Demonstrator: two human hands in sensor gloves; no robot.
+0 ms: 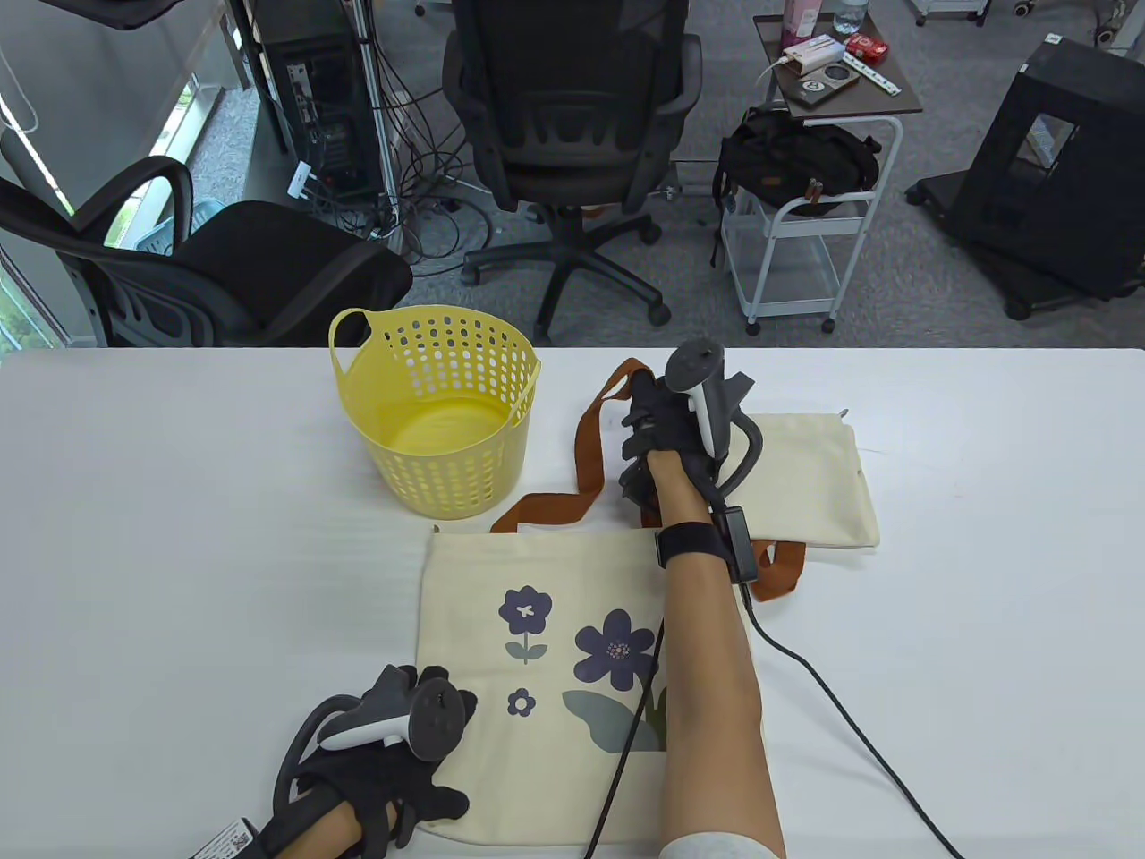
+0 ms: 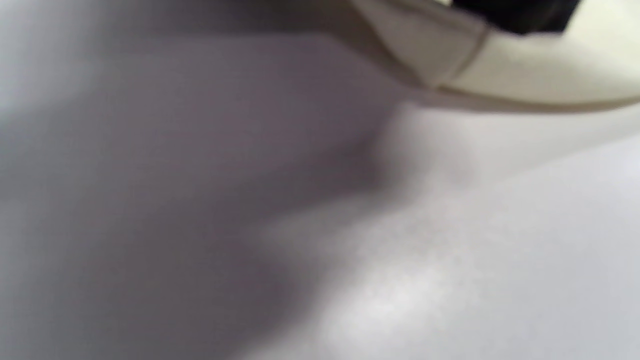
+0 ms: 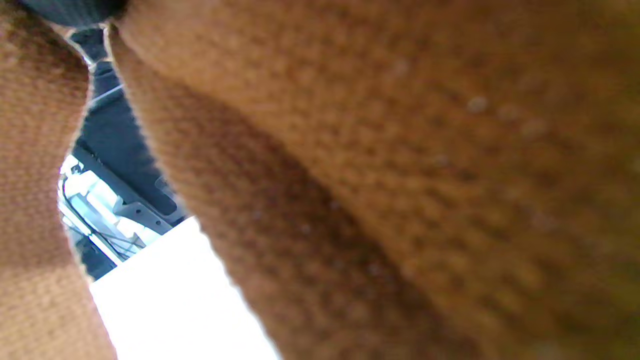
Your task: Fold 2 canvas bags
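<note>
Two canvas bags, one basket and your two gloved hands appear on the white table (image 1: pixel 179 555). The flowered bag (image 1: pixel 537 626), cream with three purple blooms, lies flat at the near centre. The plain bag (image 1: pixel 814 483), also cream, lies flat beyond it to the right, its near edge just beside the flowered bag's far right corner. The yellow basket (image 1: pixel 443 420) stands upright to the left of the plain bag, just beyond the flowered bag's far left corner.

Your right hand (image 1: pixel 666 429) reaches across the flowered bag to the far side, at the plain bag's left end. It is over the brown straps (image 1: pixel 590 447), which loop out to its left and trail back toward the flowered bag's far edge. In the right wrist view brown webbing (image 3: pixel 400 150) fills nearly the whole frame, pressed close to the camera, so the strap is at your palm; whether the fingers are clenched round it cannot be told.

Your left hand (image 1: pixel 394 787) rests at the near left corner of the flowered bag, fingers spread flat on the cloth and table. The left wrist view, though blurred, shows a cream hem (image 2: pixel 500 75) lying on the table with a dark fingertip at its top edge.
</note>
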